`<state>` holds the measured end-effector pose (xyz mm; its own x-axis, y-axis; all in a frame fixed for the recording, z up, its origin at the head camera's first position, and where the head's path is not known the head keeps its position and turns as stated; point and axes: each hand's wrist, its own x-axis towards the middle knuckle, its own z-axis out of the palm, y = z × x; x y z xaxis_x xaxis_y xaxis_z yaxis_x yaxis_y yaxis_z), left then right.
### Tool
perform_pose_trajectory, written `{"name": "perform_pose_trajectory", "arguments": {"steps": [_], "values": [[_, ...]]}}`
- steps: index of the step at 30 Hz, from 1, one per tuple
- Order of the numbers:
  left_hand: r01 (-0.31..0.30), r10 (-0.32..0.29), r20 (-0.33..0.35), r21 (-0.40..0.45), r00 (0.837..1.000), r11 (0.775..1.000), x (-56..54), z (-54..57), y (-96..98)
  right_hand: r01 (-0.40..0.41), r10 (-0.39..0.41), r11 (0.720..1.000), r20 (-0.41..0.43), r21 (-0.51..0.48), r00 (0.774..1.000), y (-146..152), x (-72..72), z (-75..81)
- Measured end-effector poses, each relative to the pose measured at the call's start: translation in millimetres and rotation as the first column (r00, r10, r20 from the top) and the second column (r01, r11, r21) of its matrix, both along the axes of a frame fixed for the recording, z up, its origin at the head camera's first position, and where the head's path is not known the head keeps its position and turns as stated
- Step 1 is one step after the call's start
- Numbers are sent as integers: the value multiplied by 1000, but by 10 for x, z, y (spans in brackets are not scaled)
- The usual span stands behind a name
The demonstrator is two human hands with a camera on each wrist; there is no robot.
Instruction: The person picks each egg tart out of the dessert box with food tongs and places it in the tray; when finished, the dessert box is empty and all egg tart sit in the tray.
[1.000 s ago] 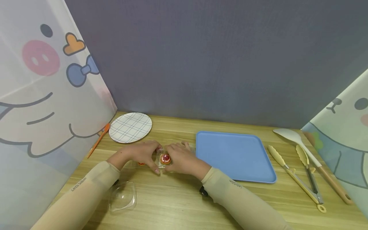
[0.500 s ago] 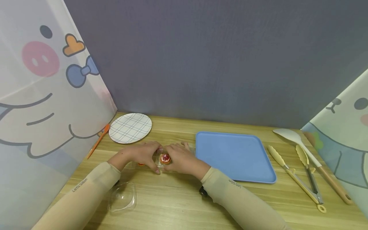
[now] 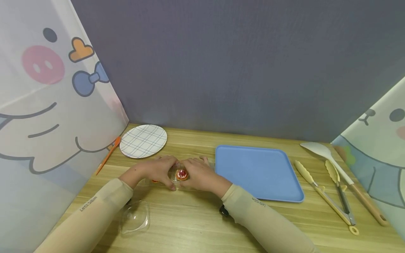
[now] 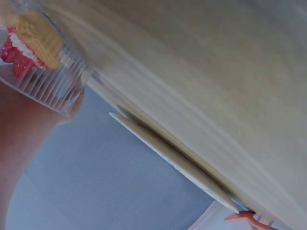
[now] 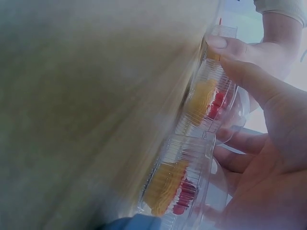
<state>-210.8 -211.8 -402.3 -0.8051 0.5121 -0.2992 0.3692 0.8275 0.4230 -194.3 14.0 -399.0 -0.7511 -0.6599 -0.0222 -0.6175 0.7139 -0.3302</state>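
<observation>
I have a clear ribbed plastic box [image 5: 207, 98], with a red-and-white-topped golden tart [image 3: 181, 174] inside, squarely between my two hands on the pale wood-grain worktop [image 3: 190, 221]; neither is clearly nearer. My left hand [image 3: 156, 168] seems to grip its left end and my right hand [image 3: 202, 175] holds its right, thumbs toward me, fingers on the far side. It sits mid-row: a second clear tart box [image 4: 45, 62] lies under my left palm and a third clear tart box [image 5: 175, 184] under my right, so the row runs left to right and crowds both sides. Just right of it is a flat blue rectangular tray [image 3: 259, 172]. A clear plastic cover [image 3: 134, 217] lies toward me, beside my left forearm, and a white blue-checked plate [image 3: 143, 141] lies beyond that hand.
</observation>
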Motion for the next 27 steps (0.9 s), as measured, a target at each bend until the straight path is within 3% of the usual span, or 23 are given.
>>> {"name": "perform_pose_trajectory", "arguments": {"steps": [27], "values": [[24,-24,-56,-4,998,1000,-14,-3,7,-28,29,999,26,-29,999,61,-40,43]]}}
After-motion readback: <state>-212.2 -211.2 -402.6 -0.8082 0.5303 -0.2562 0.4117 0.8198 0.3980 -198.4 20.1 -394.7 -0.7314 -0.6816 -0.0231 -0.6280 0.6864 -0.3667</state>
